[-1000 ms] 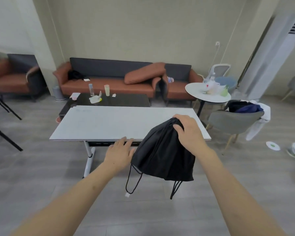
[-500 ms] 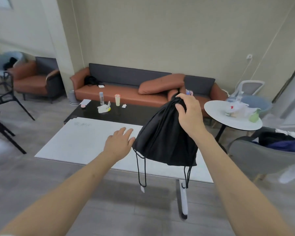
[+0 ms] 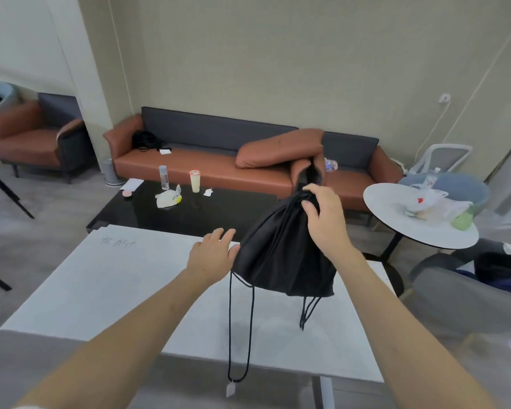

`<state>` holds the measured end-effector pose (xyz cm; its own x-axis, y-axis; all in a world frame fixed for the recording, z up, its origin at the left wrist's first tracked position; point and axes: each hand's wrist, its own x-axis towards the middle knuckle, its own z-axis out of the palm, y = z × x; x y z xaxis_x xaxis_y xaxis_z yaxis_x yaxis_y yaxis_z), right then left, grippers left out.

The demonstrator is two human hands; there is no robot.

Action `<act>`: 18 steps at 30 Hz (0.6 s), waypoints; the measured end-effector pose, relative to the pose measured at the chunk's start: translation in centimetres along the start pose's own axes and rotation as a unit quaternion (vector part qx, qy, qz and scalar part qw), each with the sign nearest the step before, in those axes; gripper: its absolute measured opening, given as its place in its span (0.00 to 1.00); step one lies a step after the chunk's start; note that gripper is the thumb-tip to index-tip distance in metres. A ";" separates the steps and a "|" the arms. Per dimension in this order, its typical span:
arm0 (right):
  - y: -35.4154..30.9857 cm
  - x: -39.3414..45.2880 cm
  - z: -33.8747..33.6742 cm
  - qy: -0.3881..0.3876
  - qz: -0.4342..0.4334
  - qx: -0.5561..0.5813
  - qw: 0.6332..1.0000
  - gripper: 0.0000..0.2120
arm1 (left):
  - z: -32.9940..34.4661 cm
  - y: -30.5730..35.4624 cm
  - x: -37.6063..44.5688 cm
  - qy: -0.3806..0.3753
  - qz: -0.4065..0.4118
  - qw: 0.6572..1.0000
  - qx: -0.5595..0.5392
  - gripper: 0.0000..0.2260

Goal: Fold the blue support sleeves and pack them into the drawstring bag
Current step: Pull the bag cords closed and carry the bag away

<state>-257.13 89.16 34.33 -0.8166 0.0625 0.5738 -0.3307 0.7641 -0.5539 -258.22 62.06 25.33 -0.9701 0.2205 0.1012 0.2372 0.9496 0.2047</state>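
Right hand (image 3: 325, 222) pinched on the gathered neck of the black bag (image 3: 281, 255), grip clamped on the cloth just under the puckered mouth. Bag held up over the far right part of the white table (image 3: 106, 278), hanging clear of the top, body sagging and apparently bulged, cords (image 3: 239, 332) dangling past the near edge. Held by the neck probably to keep the mouth uppermost and let the weight pull the cloth straight. Left hand (image 3: 211, 255) flat and open, fingers spread, resting against the bag's left flank, holding nothing; likely there to steady the swing or feel for the contents. No blue sleeves in sight on the table; possibly inside the bag, cannot tell. Something dark blue on the grey chair (image 3: 466, 293) at right, too unclear to name. Task looks barely begun or nearly over: bag in hand, nothing laid out for folding.
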 end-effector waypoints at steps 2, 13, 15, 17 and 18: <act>1.8 0.5 2.5 -0.030 0.021 -0.012 0.999 0.12 | 1.1 -1.1 2.5 -0.016 0.004 1.000 0.003 0.23; 10.1 -2.5 14.3 -0.262 0.131 -0.054 0.955 0.17 | 6.7 -4.4 9.1 -0.110 -0.002 0.994 0.024 0.24; 10.8 -3.1 15.5 -0.295 0.135 -0.060 0.944 0.19 | 7.6 -4.7 9.5 -0.125 -0.008 0.992 0.025 0.24; 11.3 -3.5 16.2 -0.319 0.141 -0.066 0.935 0.19 | 8.3 -4.9 9.9 -0.138 -0.010 0.990 0.029 0.24; 11.6 -3.6 16.6 -0.324 0.146 -0.068 0.932 0.20 | 8.7 -5.1 10.1 -0.141 -0.008 0.990 0.032 0.25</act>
<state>-265.91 87.21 15.86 -0.9914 -0.0862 -0.0980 -0.0224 0.8522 -0.5227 -269.71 61.43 16.86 -0.9516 0.2501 -0.1784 0.2268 0.9636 0.1413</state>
